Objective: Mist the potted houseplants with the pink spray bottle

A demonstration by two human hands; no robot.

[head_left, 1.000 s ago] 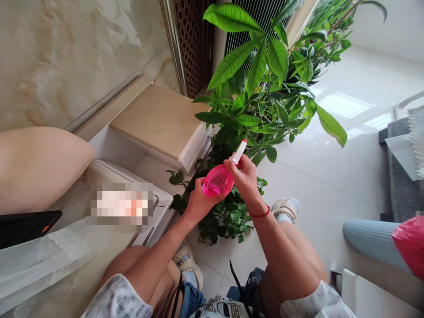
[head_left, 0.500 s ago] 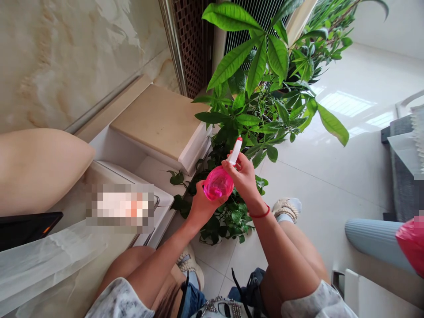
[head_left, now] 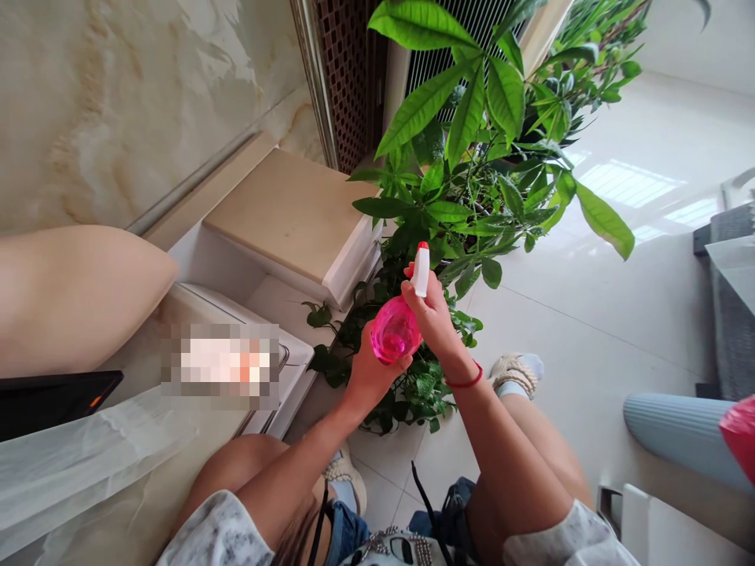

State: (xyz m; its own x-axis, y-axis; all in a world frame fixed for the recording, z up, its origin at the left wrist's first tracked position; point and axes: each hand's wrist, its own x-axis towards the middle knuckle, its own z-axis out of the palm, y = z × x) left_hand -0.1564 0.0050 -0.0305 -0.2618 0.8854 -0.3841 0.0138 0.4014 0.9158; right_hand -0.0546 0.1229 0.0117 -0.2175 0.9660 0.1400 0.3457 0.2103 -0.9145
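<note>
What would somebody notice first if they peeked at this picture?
Probably the bright pink spray bottle in the middle, with its white nozzle pointing up. The left hand cups it from below and the right hand grips its neck. Right behind it stands a leafy green plant on the shiny white floor.

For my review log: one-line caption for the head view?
Both hands, left hand and right hand, hold a pink spray bottle before leafy potted plants.
</note>
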